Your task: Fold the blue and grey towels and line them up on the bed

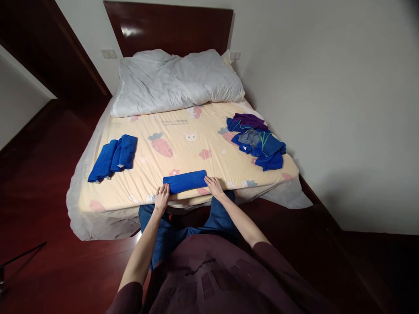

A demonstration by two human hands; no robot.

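Observation:
A folded blue towel [185, 181] lies as a narrow strip near the front edge of the bed. At its left end, my left hand [162, 197] has its fingers closed on the corner. My right hand [213, 186] grips the opposite end, thumb and fingers on the towel's edge. To the left rest several folded blue towels [114, 158], side by side, with small white tags showing. A loose heap of crumpled cloths [257, 141] in blue, purple and grey, some with green edging, sits on the right side.
A yellow printed sheet [183, 144] with carrots and rabbits covers the bed. A bunched white quilt [180, 83] lies against the dark wooden headboard [173, 28]. The wall [343, 109] runs close along the right. A thin black stand [24, 255] is on the floor at left.

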